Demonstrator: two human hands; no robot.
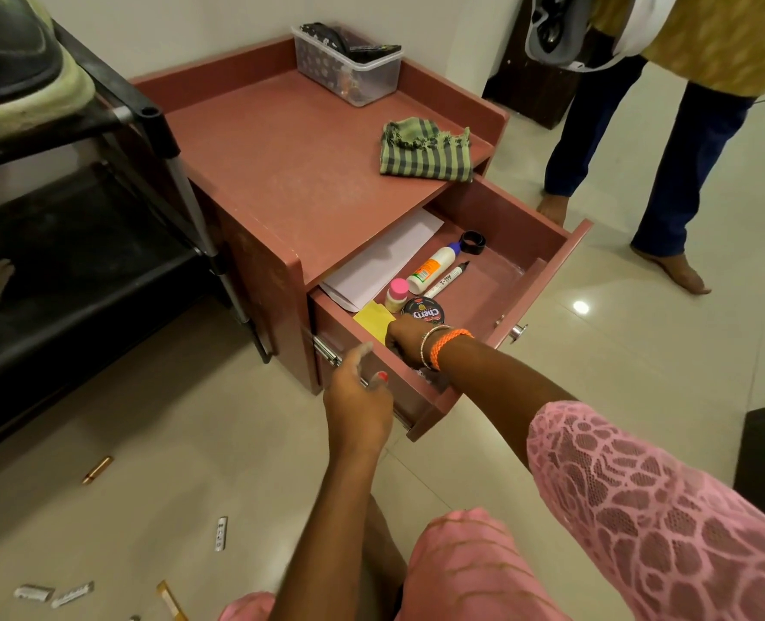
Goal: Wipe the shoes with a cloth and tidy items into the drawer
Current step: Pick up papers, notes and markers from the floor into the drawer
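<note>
Inside the drawer (pixel 524 244), right hand (pixel 405 340) reaching.

cloth (pixel 425 150) on cabinet top (pixel 282 163); polish tin (pixel 423 310) in drawer (pixel 537 280)

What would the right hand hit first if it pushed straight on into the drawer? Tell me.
Probably the round black polish tin, directly beyond the right hand; the pink-capped bottle lies further back, though depth is unclear.

Drawer (pixel 564 257) open, right half bare for access; left half crowded: papers (pixel 380 262), glue bottle (pixel 432 268), marker (pixel 450 280), polish tin (pixel 423 310). Cabinet top (pixel 282 163) overhangs far end.
</note>
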